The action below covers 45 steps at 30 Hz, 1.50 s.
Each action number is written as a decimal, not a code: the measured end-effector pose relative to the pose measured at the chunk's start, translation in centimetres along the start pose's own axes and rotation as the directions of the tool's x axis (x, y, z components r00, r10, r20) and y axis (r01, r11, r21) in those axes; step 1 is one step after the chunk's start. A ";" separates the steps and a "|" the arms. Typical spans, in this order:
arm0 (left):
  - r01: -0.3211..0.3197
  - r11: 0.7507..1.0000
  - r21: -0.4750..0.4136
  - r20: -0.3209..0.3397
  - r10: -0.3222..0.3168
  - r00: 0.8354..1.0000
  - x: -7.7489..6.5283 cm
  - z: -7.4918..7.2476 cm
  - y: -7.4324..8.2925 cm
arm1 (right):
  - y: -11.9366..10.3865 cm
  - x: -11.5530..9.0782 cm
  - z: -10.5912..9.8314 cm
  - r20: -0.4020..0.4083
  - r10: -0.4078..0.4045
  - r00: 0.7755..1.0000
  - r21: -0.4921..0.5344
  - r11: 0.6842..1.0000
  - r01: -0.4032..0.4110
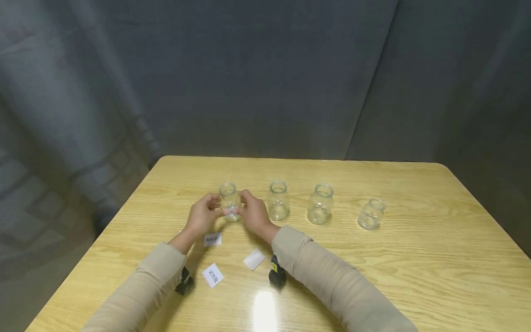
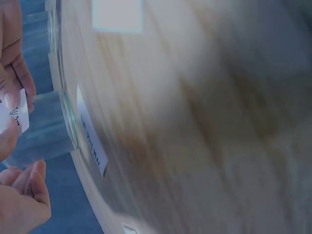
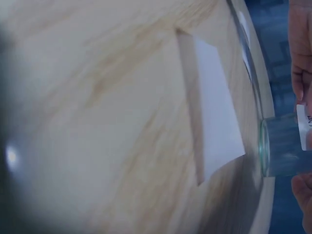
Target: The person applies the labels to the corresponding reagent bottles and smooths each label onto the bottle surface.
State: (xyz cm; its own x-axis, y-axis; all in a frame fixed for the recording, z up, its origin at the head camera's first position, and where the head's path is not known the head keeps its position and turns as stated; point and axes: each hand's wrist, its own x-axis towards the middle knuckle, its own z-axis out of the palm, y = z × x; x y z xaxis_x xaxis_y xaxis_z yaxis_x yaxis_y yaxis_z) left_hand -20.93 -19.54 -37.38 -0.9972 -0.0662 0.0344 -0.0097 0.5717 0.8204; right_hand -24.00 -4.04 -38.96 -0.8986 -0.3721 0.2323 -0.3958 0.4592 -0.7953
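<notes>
A clear glass jar (image 1: 228, 196), leftmost of the jars, stands upright on the table between both hands. My left hand (image 1: 203, 214) holds it from the left, fingers at its side and thumb on its front. My right hand (image 1: 254, 213) grips it from the right in the same way. Under the thumbs lies a small white label (image 2: 22, 114) with dark writing, pressed against the jar's front and partly hidden by them. The right wrist view has the jar (image 3: 282, 158) at its edge, with only part of each hand showing.
Right of the hands stand two more glass jars (image 1: 278, 200) (image 1: 320, 205) and a smaller jar (image 1: 371, 214). Two written labels (image 1: 212, 239) (image 1: 213, 275) and a blank-faced one (image 1: 254, 259) lie in front on the wooden table (image 1: 415, 267). Dark curtains (image 1: 257, 83) hang behind.
</notes>
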 end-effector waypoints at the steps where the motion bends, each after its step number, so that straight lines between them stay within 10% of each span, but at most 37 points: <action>1: -0.009 1.000 0.010 -0.001 0.009 1.000 0.0 0.0 0.0 | 0.0 0.0 0.0 0.004 -0.004 1.000 -0.009 1.000 0.004; 15: -0.091 0.993 0.072 -0.038 0.094 0.995 0.1 0.2 -0.3 | 0.3 -0.4 0.3 -0.036 -0.138 0.990 -0.181 0.975 0.130; 45: -0.053 0.999 0.004 0.050 0.053 0.997 0.8 0.0 -0.5 | 0.8 0.0 -0.6 0.003 0.004 1.000 0.056 0.998 -0.004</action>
State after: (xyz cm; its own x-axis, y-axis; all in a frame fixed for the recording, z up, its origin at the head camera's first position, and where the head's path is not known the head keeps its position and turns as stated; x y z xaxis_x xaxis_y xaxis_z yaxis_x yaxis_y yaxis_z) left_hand -21.71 -19.91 -37.77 -0.9988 0.0051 0.0491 0.0430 0.5779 0.8150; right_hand -24.47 -3.21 -39.27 -0.8995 -0.3728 0.2277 -0.3811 0.4149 -0.8262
